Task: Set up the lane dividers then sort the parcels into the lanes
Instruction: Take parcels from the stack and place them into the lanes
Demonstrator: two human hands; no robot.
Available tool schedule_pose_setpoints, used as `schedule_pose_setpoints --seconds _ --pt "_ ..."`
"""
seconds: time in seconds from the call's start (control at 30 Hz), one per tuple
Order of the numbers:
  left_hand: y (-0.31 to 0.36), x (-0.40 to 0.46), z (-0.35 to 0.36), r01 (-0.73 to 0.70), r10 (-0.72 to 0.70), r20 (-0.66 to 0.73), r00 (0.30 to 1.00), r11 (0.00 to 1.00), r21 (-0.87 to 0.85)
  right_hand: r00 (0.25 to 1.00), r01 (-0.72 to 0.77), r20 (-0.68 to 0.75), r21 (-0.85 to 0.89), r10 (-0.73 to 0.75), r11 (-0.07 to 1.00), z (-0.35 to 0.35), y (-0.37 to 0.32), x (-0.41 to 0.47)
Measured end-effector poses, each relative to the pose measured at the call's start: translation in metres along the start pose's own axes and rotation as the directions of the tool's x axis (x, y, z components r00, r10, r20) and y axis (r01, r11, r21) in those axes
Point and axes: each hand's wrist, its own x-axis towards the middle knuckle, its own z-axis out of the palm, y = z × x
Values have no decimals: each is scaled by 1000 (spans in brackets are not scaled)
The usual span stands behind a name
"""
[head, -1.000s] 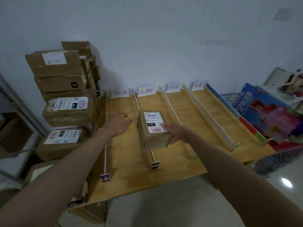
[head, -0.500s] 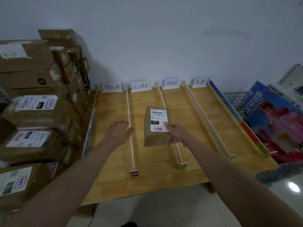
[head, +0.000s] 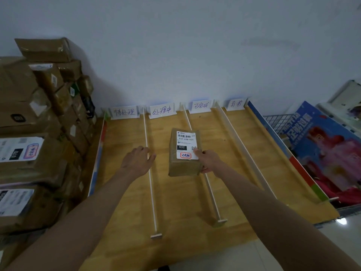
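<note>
Right hand (head: 208, 160) grips parcel (head: 184, 152) over divider (head: 203, 169); left hand (head: 137, 160) open. Match sticker to sign, clear divider, set down flat.

We see bare wooden lanes (head: 259, 173) lying open at center and right of the frame; stacked cartons (head: 39, 133) wall off the left edge.

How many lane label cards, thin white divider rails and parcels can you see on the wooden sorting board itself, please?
Lane label cards: 4 (first at, last at)
Thin white divider rails: 3
Parcels: 1, the parcel in the right hand grip
Total: 8
</note>
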Motion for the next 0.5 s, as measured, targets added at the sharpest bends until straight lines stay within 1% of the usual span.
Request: schedule_pose_setpoints --seconds 0.27,0.4,0.5 --pt "-25 39 10 45 -44 54 998 999 -8 1000 2 -2 -12 -2 1000 20 -23 45" --pt "-19 63 10 51 -50 76 996 999 -15 1000 9 -10 -74 -9 997 7 -29 73" --pt "-7 89 11 37 -36 86 996 999 -17 999 -1 -38 -77 -1 997 -12 -33 101"
